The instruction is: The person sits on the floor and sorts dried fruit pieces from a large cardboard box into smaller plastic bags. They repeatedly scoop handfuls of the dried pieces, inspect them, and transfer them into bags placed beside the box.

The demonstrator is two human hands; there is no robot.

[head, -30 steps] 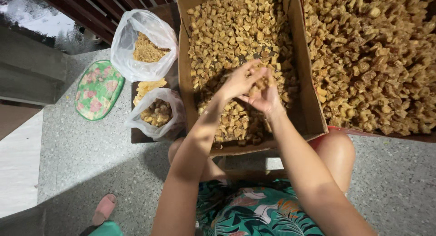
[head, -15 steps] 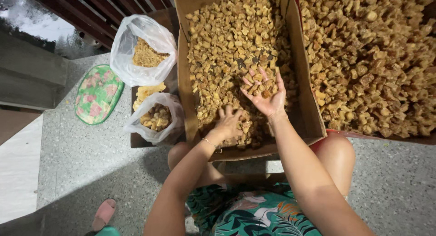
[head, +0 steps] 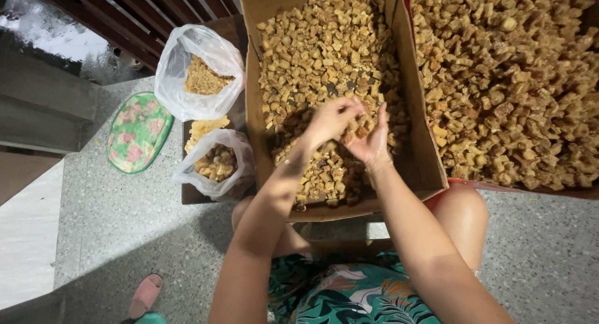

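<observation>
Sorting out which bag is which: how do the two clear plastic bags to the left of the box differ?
The far bag is larger, its mouth wide open, and holds a finer, paler crumbly heap. The near bag is smaller and more crumpled, and holds bigger, darker chunks like those in the cardboard box. Both are clear thin plastic, open at the top, beside the box's left wall, and neither hand touches them.

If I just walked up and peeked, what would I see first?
First, the heaps of small golden-brown chunks filling the cardboard box in the middle and the bigger box to its right. Next, the left hand and right hand meeting over the middle box, with a few chunks cupped in the right. Then, left of the boxes, two clear bags holding more bits, and a green flowered cushion on the floor.
</observation>
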